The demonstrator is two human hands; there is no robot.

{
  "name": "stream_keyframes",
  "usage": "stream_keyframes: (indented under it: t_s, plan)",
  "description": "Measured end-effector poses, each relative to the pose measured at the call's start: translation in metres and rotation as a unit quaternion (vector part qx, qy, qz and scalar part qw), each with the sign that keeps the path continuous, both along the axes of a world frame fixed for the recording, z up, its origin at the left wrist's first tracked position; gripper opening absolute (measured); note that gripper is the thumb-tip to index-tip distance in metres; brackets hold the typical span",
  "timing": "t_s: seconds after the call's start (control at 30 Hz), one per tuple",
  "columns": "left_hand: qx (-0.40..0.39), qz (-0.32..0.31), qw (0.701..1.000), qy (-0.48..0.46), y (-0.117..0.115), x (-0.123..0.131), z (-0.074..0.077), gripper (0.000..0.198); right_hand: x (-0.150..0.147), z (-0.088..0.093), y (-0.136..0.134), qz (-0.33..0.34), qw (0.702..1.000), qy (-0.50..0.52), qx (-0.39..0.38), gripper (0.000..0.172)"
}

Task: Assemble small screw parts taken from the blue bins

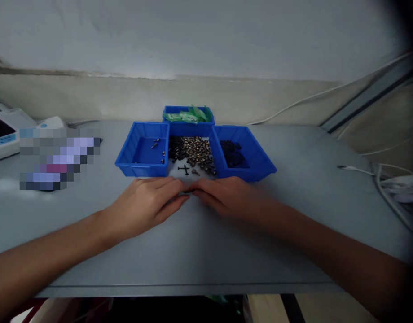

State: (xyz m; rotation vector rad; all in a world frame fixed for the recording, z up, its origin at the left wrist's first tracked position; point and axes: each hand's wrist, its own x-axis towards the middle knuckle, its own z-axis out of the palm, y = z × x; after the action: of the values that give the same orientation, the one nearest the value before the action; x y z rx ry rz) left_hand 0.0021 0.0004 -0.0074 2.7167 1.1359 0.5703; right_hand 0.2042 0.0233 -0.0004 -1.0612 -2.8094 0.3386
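Observation:
My left hand [152, 199] and my right hand [228, 196] meet fingertip to fingertip just above the grey table. A small dark piece [188, 191], thin like a screw, is pinched between their fingers; its exact kind is partly hidden. Just beyond the fingertips lie a few black screws [184, 169] and a single metallic screw [195, 172]. Behind these spreads a heap of brass-coloured screws [198, 150], with black screws [175, 147] on its left side.
The left blue bin [142, 169] holds several metallic screws, the right blue bin [260, 168] dark small parts. A rear blue bin [188, 129] contains green plastic bags [189, 115]. A pixelated object [63, 159] and white device [7, 139] are left; a white cable [356, 169] lies right.

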Motion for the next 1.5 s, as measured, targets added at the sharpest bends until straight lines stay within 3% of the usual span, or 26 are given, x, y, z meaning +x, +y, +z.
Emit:
stream_keyframes:
  t_s: [0.27, 0.53, 0.73, 0.97, 1.3, 1.5]
  plan:
    - [0.023, -0.077, 0.996, -0.026, 0.0001, -0.0023, 0.0014, 0.018, -0.0029, 0.0049, -0.0006, 0.032, 0.998, 0.006, -0.062, 0.022]
    - [0.021, -0.014, 1.0, -0.009, -0.0011, -0.0006, -0.0003, 0.011, 0.0011, 0.0018, -0.0021, 0.042, 0.996, 0.049, -0.066, 0.024]
    - [0.054, -0.042, 0.997, 0.023, 0.001, 0.0004, -0.0025, 0.02, -0.0011, -0.0002, -0.0016, 0.037, 0.998, 0.038, -0.045, 0.019]
    - [0.02, -0.013, 0.999, 0.038, 0.0016, 0.0018, -0.0025, 0.022, 0.0023, 0.0013, 0.0015, 0.022, 0.998, 0.048, -0.046, 0.017]
    - [0.044, 0.02, 0.999, -0.004, 0.0015, -0.0007, -0.0013, 0.021, 0.0033, 0.0006, 0.0031, 0.013, 0.998, 0.041, -0.042, 0.016]
    - [0.041, -0.036, 0.998, -0.036, 0.0004, -0.0016, -0.0004, 0.019, 0.0004, 0.003, 0.0007, 0.022, 0.997, 0.042, -0.057, 0.014]
